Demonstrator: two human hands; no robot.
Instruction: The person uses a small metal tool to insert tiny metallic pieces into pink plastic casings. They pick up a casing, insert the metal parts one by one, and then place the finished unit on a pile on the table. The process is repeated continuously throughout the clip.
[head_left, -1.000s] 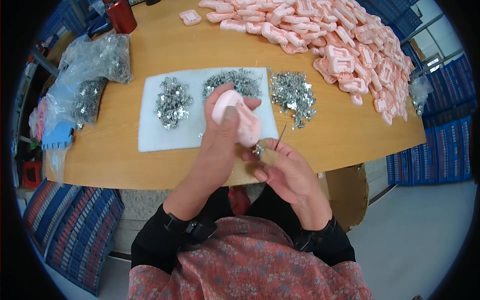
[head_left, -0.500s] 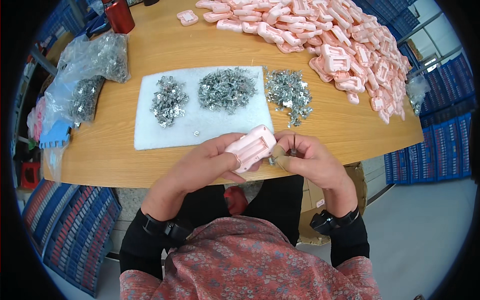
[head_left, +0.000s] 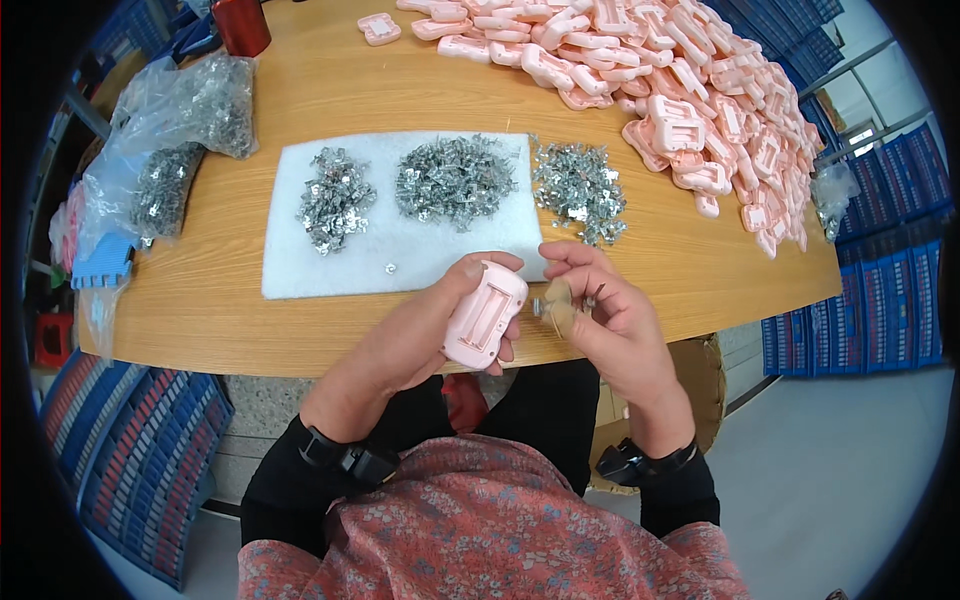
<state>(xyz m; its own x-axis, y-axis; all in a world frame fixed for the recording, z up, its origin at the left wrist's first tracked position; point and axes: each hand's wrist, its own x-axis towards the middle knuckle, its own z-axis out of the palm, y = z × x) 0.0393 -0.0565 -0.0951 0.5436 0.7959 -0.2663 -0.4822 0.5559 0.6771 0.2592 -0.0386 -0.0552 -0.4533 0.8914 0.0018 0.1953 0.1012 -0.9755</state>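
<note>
Pinching prob. metal bits (head_left: 539, 307), R hand (head_left: 618, 325) is now farther from pink case (head_left: 486, 316) gripped in L hand (head_left: 425, 325).

This is a small-parts assembly workshop. Identical pink plastic casings (head_left: 680, 130) heap up on a wooden worktable (head_left: 330, 90), with piles of small metal clips (head_left: 455, 180), bulging clear bags (head_left: 222, 105) and blue slotted racks (head_left: 150, 450) around.

Pink casing (head_left: 488, 318) slanted in left grip (head_left: 430, 318), recessed side up; silvery metal piece (head_left: 539, 306) in right grip (head_left: 614, 322).
</note>
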